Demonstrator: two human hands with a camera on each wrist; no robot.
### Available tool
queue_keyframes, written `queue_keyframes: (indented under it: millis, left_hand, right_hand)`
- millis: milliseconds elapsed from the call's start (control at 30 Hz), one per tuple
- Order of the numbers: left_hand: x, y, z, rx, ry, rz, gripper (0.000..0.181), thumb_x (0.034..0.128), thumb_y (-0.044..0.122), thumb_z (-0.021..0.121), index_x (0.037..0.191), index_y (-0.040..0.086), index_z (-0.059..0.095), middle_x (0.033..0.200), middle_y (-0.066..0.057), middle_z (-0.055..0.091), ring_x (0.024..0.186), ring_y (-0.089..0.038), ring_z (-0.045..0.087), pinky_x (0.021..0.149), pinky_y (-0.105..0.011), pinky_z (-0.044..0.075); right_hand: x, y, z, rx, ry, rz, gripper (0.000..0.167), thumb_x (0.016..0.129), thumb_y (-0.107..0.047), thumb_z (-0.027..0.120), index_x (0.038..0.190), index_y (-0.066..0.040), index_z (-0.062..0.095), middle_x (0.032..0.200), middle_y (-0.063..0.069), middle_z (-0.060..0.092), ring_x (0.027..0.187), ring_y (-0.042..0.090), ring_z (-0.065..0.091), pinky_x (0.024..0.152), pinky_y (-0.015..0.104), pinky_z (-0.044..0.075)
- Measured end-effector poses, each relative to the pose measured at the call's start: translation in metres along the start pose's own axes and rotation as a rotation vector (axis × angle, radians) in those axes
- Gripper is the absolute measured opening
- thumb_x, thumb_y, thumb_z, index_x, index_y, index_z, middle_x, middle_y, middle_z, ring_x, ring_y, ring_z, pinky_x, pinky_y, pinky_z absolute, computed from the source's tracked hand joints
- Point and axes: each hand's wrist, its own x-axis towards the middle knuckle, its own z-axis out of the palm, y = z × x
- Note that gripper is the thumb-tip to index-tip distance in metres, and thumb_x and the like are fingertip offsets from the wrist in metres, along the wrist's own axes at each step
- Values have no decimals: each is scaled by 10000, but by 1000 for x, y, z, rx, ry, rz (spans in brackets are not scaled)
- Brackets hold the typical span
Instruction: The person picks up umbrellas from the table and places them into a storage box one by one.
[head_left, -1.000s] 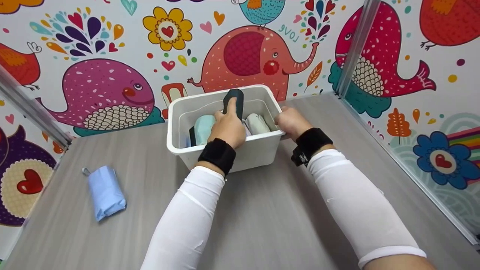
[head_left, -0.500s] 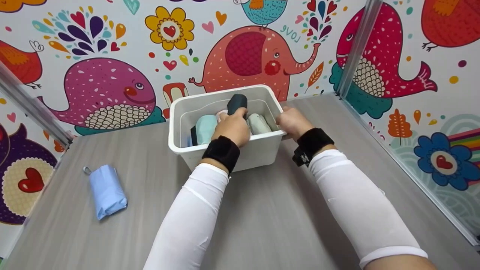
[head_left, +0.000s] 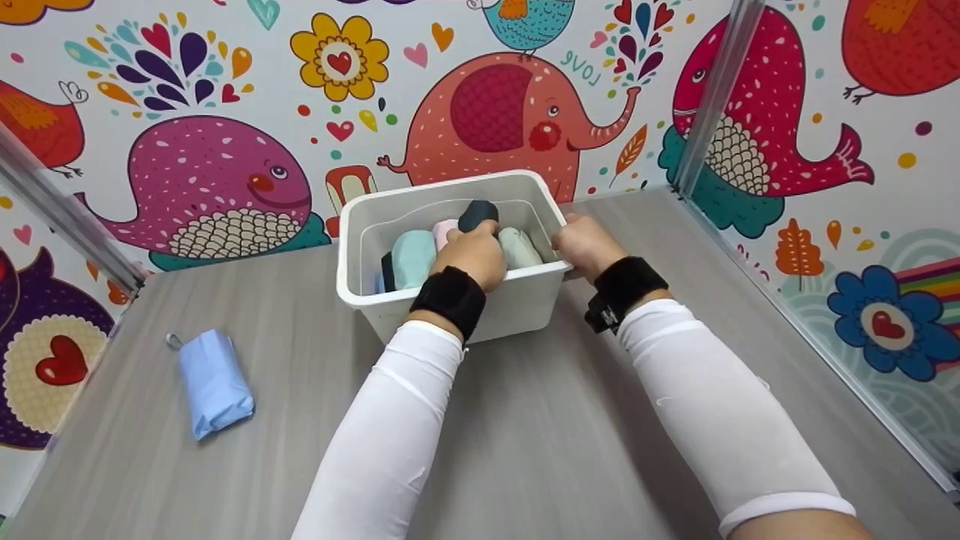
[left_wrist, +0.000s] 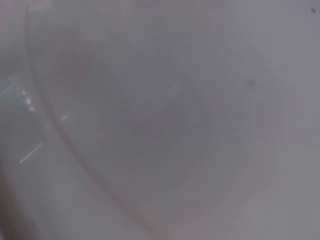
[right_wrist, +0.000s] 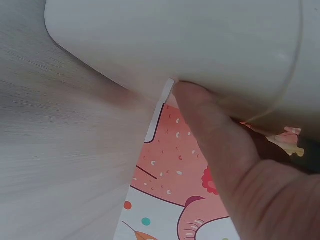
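Note:
A white plastic bin [head_left: 517,304] stands near the back wall. My left hand [head_left: 474,259] reaches into it and holds a dark, rounded bundle [head_left: 478,215] that looks like a compact umbrella in its sleeve; the lower part is hidden behind the hand. Beside it in the bin are a mint-green bundle [head_left: 413,256], a pink one [head_left: 442,231] and a pale green one [head_left: 519,247]. My right hand [head_left: 586,244] grips the bin's right edge. In the right wrist view its thumb [right_wrist: 205,107] lies against the white wall. The left wrist view is blurred.
A light blue compact umbrella in its sleeve [head_left: 216,384], with a small loop at one end, lies on the grey wood-grain table [head_left: 300,375] to the left. Walls with cartoon prints [head_left: 480,120] and metal corner posts enclose the table's back and sides.
My left hand has lowered the dark bundle deeper into the bin and shifted slightly right. More of the pink bundle shows. My right hand has kept its grip on the bin's edge.

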Motion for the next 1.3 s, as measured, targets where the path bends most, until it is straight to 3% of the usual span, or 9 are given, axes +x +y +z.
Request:
queue_keyframes:
  millis: [400,667,967,1100,1200,1300]
  left_hand:
    - [2,5,1,23,-32,6,555,1040,233,440,1595,233,438,1515,-145,555,1383,-364,467,1091,-505,475]
    - [3,6,3,30,-66,17,593,1023,296,418,1609,213,427,1539,-134,551,1376,-367,484,1109,-525,468]
    - [3,7,3,61,-83,77,571,1040,340,389,1586,195,472,1593,-52,524,1391,-390,502,1166,-544,424]
    - [3,8,3,57,-91,68,582,1041,366,383,1599,217,459,1605,-68,515,1419,-365,490,1187,-545,403]
    - [3,8,4,54,-86,59,574,1037,376,386,1563,179,504,1546,-89,565,1350,-334,528,1163,-528,420]
    - [3,8,4,67,-69,62,517,1025,368,402,1418,124,632,1399,-100,650,1223,-304,572,1094,-503,462]
  right_hand:
    - [1,2,-1,-4,4,-8,551,885,-7,444,1432,49,485,1344,213,525,1158,377,575,711,456,596]
    - [0,1,-1,-2,-3,9,535,901,-7,433,1432,41,478,1473,254,495,1278,434,560,857,539,598]
    - [0,0,-2,-23,3,-1,531,894,3,440,1420,57,495,1428,239,517,1241,411,566,805,486,602]
    - [0,1,-2,-26,4,-7,534,896,-1,437,1423,58,501,1402,232,525,1221,395,571,785,459,603]
    - [0,1,-2,-26,3,-3,538,895,-3,437,1426,51,503,1401,227,527,1221,391,569,796,462,601]
    - [0,1,-1,-8,-1,-6,544,886,6,431,1423,57,498,1363,213,535,1175,378,581,771,455,596]
